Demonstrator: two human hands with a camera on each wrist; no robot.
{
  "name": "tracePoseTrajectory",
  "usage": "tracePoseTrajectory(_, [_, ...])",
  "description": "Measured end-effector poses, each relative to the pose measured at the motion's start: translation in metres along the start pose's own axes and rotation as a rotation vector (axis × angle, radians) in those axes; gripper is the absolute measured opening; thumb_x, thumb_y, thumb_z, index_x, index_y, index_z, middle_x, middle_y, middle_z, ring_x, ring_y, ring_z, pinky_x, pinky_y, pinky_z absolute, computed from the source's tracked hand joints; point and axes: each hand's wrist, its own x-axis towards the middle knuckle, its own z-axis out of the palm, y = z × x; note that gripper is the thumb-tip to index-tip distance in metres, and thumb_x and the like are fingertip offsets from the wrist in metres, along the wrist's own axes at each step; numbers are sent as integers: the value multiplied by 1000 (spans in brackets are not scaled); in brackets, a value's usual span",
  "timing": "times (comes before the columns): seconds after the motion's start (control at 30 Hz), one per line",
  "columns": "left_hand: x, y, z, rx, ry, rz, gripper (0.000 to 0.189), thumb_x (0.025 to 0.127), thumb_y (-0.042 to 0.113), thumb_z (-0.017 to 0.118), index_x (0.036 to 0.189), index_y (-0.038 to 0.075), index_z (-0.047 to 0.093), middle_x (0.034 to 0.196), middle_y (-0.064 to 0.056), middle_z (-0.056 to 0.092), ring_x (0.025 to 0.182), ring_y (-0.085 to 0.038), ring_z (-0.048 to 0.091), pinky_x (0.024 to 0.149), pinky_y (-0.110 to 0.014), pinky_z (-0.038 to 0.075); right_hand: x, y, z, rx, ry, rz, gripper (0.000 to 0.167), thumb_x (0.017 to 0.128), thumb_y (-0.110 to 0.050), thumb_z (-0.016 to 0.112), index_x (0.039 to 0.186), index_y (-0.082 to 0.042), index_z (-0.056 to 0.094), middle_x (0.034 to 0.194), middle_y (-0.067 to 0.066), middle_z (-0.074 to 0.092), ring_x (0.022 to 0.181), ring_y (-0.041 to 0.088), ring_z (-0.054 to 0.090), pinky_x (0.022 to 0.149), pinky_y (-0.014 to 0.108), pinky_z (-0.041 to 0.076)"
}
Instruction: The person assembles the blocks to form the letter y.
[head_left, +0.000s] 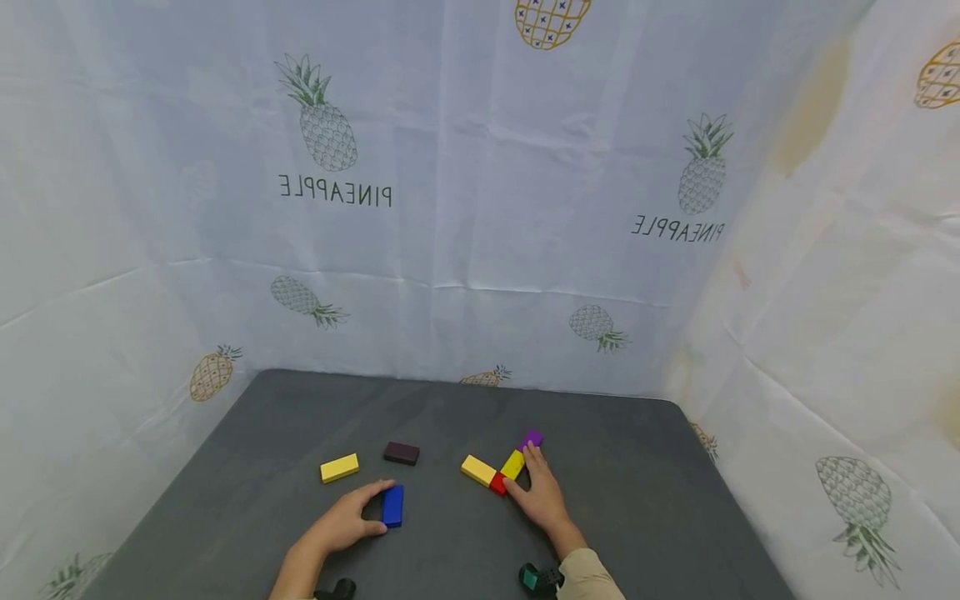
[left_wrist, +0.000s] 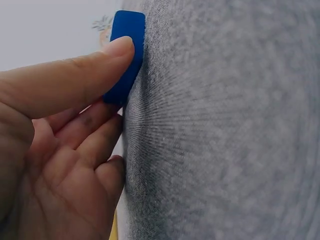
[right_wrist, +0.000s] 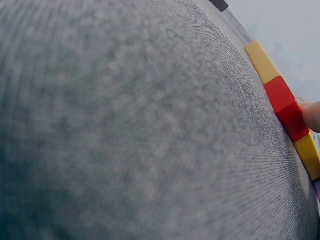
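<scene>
A: We're looking down on a dark grey table, far corners rounded, and up close the wrist views show us a fine, cloth-like grain.

B: And pale cloth all round it, behind and on both sides! We see creases running across, printed pineapples in green and ochre, and the word PINEAPPLE reading backwards.

A: Down to the left hand: we have thumb and fingers pinching the blue block, which lies on the near part of the table.

B: Beyond it we spot a cream block on the left and a dark block, lying apart.

A: Across to the right hand, thumb and finger spread wide! The thumb touches the red block, a fingertip reaches the purple block.

B: Between those two we've got the yellow block, while a pale yellow block angles off from the red one, making a bent line.

A: And below, we catch a beige sleeve beside a black wrist device.
</scene>
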Motion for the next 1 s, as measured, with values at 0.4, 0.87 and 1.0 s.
tracePoseTrajectory(0.4, [1, 0, 3, -122, 84, -47, 65, 72, 17, 81, 128, 1, 51, 135, -24, 48, 129, -48, 40, 104, -57, 36, 0, -1, 1, 3, 1, 7, 76, 87, -41, 64, 144, 2, 36, 152, 18, 31, 139, 39, 30, 109, 59, 29])
tracePoseTrajectory(0.87, [7, 8, 12, -293, 306, -34, 69, 71, 19, 83, 130, 2, 50, 136, -20, 48, 129, -43, 44, 103, -49, 41, 1, 1, 0, -22, 1, -9, 77, 88, -43, 62, 144, 2, 36, 152, 19, 31, 138, 39, 31, 109, 58, 30])
tracePoseTrajectory(1.0, [9, 14, 14, -269, 366, -15, 67, 71, 19, 83, 129, 3, 52, 136, -19, 49, 127, -40, 47, 102, -49, 41, 0, 2, 1, -18, 5, -12, 76, 87, -43, 63, 144, 2, 37, 151, 19, 31, 138, 40, 31, 108, 58, 30])
